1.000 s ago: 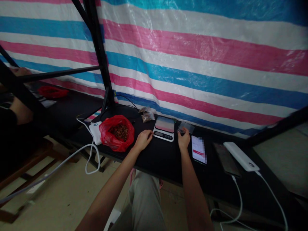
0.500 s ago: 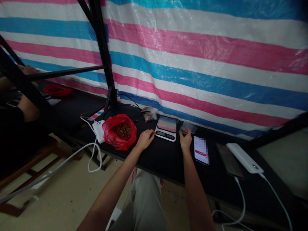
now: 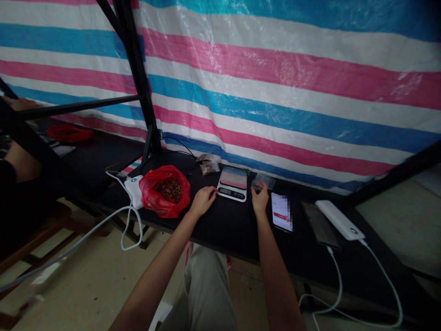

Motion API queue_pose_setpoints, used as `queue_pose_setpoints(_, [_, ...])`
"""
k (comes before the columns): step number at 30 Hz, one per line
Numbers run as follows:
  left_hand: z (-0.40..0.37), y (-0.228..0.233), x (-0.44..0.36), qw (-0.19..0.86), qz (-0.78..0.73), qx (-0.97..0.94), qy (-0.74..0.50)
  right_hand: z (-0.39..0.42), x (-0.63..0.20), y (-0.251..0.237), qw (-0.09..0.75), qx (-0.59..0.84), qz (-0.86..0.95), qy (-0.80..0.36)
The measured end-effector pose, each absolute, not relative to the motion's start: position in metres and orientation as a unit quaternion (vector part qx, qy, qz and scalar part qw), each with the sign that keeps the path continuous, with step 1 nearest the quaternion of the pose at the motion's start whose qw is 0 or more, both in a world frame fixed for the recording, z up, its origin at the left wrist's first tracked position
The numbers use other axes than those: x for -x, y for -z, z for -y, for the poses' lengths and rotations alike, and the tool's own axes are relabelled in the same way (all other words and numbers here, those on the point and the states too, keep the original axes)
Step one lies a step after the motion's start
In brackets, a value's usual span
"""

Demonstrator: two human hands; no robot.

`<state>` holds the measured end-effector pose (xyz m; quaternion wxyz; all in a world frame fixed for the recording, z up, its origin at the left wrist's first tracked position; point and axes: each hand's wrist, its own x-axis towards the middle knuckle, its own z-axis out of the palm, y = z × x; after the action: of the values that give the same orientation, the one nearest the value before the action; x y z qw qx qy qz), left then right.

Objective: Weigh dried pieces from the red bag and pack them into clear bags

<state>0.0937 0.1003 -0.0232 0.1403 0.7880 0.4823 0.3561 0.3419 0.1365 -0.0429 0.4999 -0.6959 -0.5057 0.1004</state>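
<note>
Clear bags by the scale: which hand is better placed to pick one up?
Right, probably. The right hand has fingertips at the clear bags; the left hand rests across the scale, nearer the red bag.

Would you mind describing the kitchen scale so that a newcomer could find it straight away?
On the black table before the striped tarp, look between the person's left hand and right hand. The scale lies there: a small flat white slab with a shiny platform and dark display strip, right of the red bag.

Single head-worn camera, looking forward and down from above seated person's lap, tabletop (image 3: pixel 227 225) near, striped tarp (image 3: pixel 275 92) behind.
</note>
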Motion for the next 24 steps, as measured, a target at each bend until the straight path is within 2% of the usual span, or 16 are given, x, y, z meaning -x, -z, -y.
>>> queue_pose_setpoints(4, [-0.099, 0.024, -0.093, 0.140, -0.481, -0.785, -0.365, -0.135, -0.337, 0.037, 0.538, 0.669, 0.505, -0.092])
queue_pose_setpoints(11, [-0.103, 0.023, -0.095, 0.143, -0.476, -0.785, -0.370, -0.138, -0.316, 0.023, 0.545, 0.615, 0.565, -0.075])
queue_pose_setpoints(16, [-0.077, 0.019, -0.094, 0.117, -0.474, -0.749, -0.449, -0.131, -0.312, 0.021, 0.582, 0.569, 0.574, -0.091])
queue_pose_setpoints(20, [-0.027, 0.018, -0.073, 0.071, -0.477, -0.709, -0.515, -0.125, -0.314, 0.013, 0.564, 0.549, 0.603, -0.127])
queue_pose_setpoints(24, [0.005, 0.012, -0.028, 0.014, -0.519, -0.668, -0.533, -0.124, -0.327, 0.007, 0.525, 0.580, 0.616, -0.093])
